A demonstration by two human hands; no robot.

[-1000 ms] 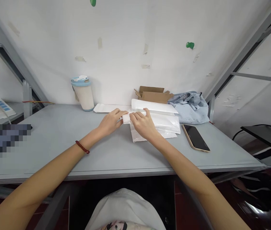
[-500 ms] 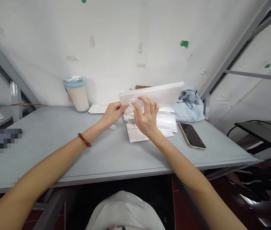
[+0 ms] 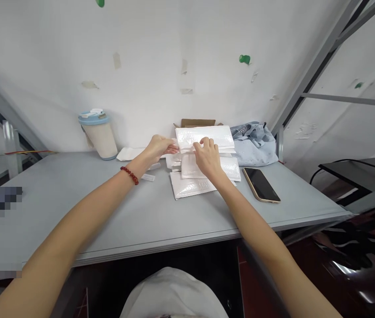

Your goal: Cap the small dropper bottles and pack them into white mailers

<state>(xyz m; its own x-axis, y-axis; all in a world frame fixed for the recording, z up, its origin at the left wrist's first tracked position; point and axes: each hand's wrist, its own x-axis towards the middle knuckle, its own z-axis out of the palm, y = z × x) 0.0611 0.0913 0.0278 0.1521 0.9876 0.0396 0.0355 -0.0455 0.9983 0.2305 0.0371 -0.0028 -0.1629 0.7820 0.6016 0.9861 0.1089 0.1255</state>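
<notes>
Fingers (image 3: 170, 148) of the left hand (image 3: 156, 149) pinch the left end of a white mailer (image 3: 207, 137), and those of the right hand (image 3: 207, 158) curl over its lower edge near the middle, thumb hidden behind. Both hands are closed on it. The mailer sits just above centre of the frame, raised and tilted face-on to the camera, above a stack (image 3: 203, 174) of similar padded envelopes on the table (image 3: 107, 207).

To handle it well, I judge the grip should stay at the edge, with light pressure so the padding is not creased, and the mailer should be kept level between the two hands so it does not twist or knock the stack below out of line.

Both forearms reach in from the bottom of the frame and meet at centre. The left wrist, with a red bead bracelet (image 3: 129, 175), is nearly straight, palm turned inward. The right wrist is bent slightly up, knuckles toward the camera.

Left of centre a cup (image 3: 98, 134) with a blue lid stands by the wall. A small white strip (image 3: 148, 177) lies just left of the stack. Right of the stack lie a phone (image 3: 260, 184), face up, and a blue cloth bag (image 3: 255, 143); a cardboard box (image 3: 198, 122) shows behind the mailer.
</notes>
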